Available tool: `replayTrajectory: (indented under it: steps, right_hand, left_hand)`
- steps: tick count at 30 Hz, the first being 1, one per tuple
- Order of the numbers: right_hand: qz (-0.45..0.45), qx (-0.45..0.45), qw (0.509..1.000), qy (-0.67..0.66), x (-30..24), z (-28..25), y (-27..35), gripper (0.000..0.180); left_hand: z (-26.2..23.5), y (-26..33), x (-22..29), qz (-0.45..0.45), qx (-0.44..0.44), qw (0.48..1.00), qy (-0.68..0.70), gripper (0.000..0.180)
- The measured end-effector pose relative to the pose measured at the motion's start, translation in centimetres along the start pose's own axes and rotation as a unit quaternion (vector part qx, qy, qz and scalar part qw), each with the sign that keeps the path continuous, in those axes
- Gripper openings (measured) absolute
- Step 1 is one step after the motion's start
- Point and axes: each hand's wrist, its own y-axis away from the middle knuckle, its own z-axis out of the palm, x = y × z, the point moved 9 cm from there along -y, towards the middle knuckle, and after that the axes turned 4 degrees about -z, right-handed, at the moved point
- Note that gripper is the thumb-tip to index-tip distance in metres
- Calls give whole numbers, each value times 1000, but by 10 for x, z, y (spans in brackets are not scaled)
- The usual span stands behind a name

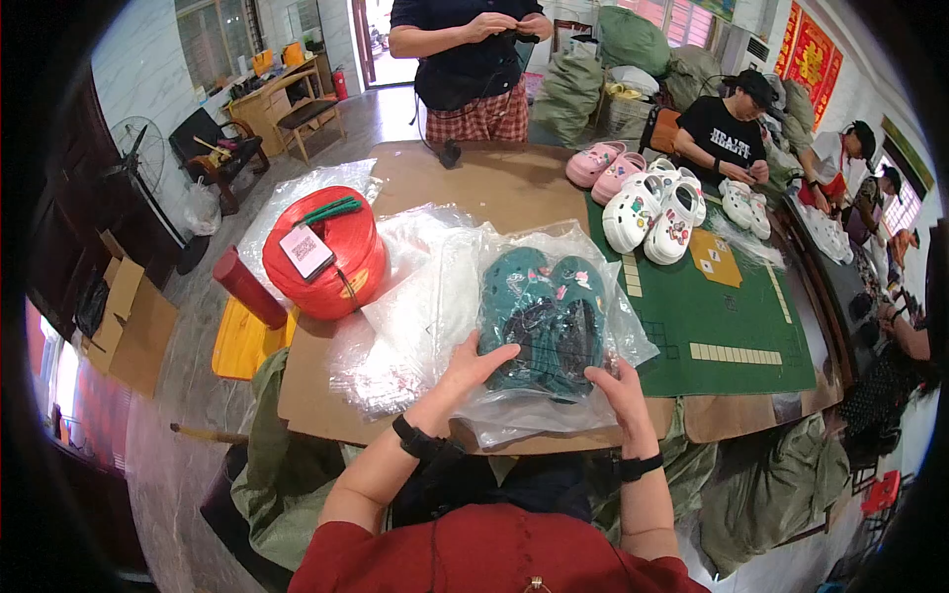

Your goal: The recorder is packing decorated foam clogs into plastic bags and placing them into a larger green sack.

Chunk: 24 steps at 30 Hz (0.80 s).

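A pair of dark green clogs [539, 306] with small charms on the toes lies inside a clear plastic bag [628, 341] on the cardboard-covered table. My left hand [476, 364] grips the bag and clogs at their near left side, its thumb laid over the top. At the near right corner, my right hand [621, 385] holds the same bagged pair, with thumb and fingers curled at the edge. Beneath the plastic, the dark insides of the clogs face me. More clear plastic bags [405, 287] are spread flat to the left.
A large red roll of twine [336, 272] and a red cylinder [247, 287] stand at left. White clogs [633, 212] and pink clogs [598, 166] sit on a green mat [712, 326] at right. Across the table stands a person [465, 69]; another person [727, 133] sits at far right.
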Motion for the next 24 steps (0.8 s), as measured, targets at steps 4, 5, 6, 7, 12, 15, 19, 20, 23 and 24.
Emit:
replayTrajectory:
  steps: [4, 5, 6, 7, 12, 15, 19, 20, 23, 24]
  right_hand:
    - [-58, 58, 996, 27, -10, 2, 12, 49]
    - [-78, 66, 994, -42, -22, 8, 15, 54]
    - [-95, 72, 987, -111, -31, 12, 18, 58]
    - [-89, 56, 987, -118, -35, 17, 19, 70]
    - [-157, 38, 981, -106, -58, 42, 35, 95]
    - [-181, -87, 958, -206, -67, 69, 48, 81]
    - [-111, -260, 938, -200, -75, 124, 44, 85]
    - [-100, -265, 946, -160, -66, 127, 35, 77]
    - [-225, -99, 945, 215, -60, 127, 11, 62]
    - [-223, -107, 946, 210, -48, 129, 6, 62]
  left_hand:
    - [1, 26, 17, 64, 24, 993, 100, 107]
    - [-1, 38, 29, 77, 23, 988, 130, 106]
    - [-3, 49, 39, 88, 24, 983, 161, 105]
    - [-8, 59, 43, 85, 35, 982, 165, 105]
    - [-41, 95, 34, 174, 43, 933, 311, 82]
    - [-56, 130, 41, 170, -1, 893, 416, 73]
    - [-105, 197, -3, 57, -18, 820, 569, 51]
    - [-118, 223, 3, 49, 6, 802, 596, 49]
    - [-192, 307, -25, 65, 315, 860, 395, 41]
    - [-207, 325, -27, 58, 305, 851, 423, 40]
